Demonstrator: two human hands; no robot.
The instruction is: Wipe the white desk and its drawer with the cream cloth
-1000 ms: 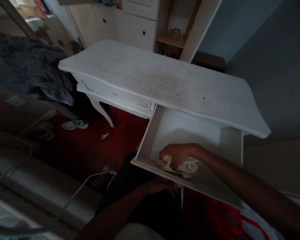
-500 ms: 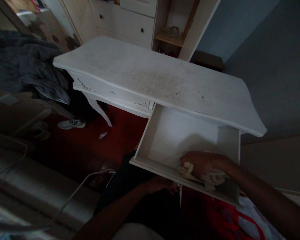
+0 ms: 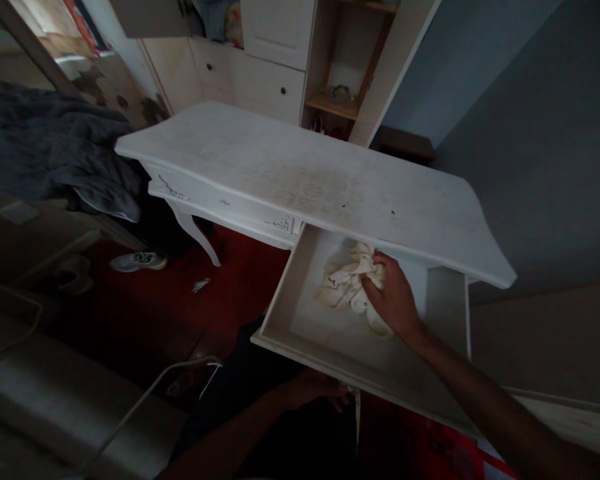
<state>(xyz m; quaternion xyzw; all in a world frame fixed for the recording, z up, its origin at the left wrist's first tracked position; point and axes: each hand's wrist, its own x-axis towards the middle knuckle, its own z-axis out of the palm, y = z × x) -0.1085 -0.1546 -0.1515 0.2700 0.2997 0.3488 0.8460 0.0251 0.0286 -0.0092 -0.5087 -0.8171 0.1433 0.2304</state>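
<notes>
A white desk has its right-hand drawer pulled out. Inside it lies a crumpled cream cloth. My right hand reaches into the drawer and presses on the cloth near the drawer's back, fingers curled onto it. My left hand sits below the drawer's front edge in shadow, fingers curled at the underside of the drawer front; I cannot make out what it grips.
A grey blanket is heaped at the left. A shoe and a paper scrap lie on the red floor under the desk. White cabinets stand behind. A cable runs across the lower left.
My right hand moved the cloth from the drawer's front edge, sweeping right and then toward the back of the drawer. The left hand stayed under the drawer front.
</notes>
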